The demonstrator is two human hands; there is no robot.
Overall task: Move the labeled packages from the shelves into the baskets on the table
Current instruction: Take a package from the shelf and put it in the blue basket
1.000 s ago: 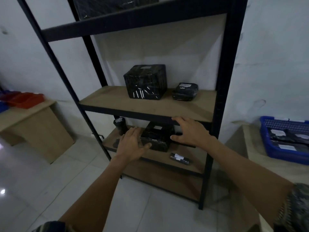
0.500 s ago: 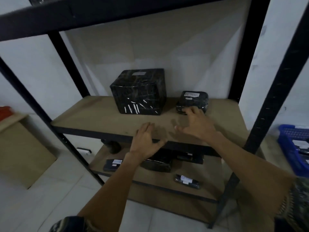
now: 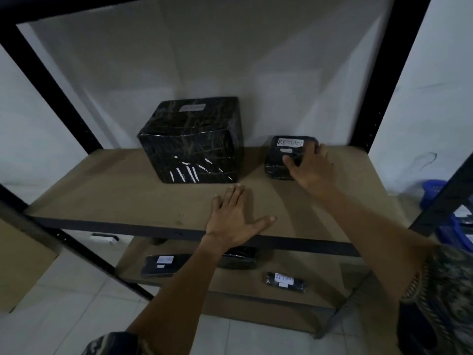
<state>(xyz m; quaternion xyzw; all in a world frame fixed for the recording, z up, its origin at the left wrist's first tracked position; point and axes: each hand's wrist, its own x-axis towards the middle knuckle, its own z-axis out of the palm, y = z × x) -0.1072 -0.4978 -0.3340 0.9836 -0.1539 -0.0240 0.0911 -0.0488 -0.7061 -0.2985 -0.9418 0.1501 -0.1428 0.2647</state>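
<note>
A small black wrapped package (image 3: pixel 280 152) with a white "RETURN" label sits at the right of the wooden shelf (image 3: pixel 115 190). My right hand (image 3: pixel 311 169) lies over it, thumb on its front and fingers curled round its right side. A large black wrapped box (image 3: pixel 194 142) with a small label on top stands at mid-shelf. My left hand (image 3: pixel 234 217) rests flat and spread on the shelf board just in front of the box, holding nothing.
The lower shelf holds three more black packages: a flat labeled one (image 3: pixel 163 263), a bulkier one (image 3: pixel 239 257) partly hidden by my left arm, and a narrow "RETURN" one (image 3: pixel 285 279). Black uprights (image 3: pixel 381 80) frame the rack. A blue basket (image 3: pixel 435 192) peeks in at right.
The view closed in on the middle shelf. My right hand reached forward onto the small "RETURN" package and closed round it. My left hand settled flat on the shelf board.
</note>
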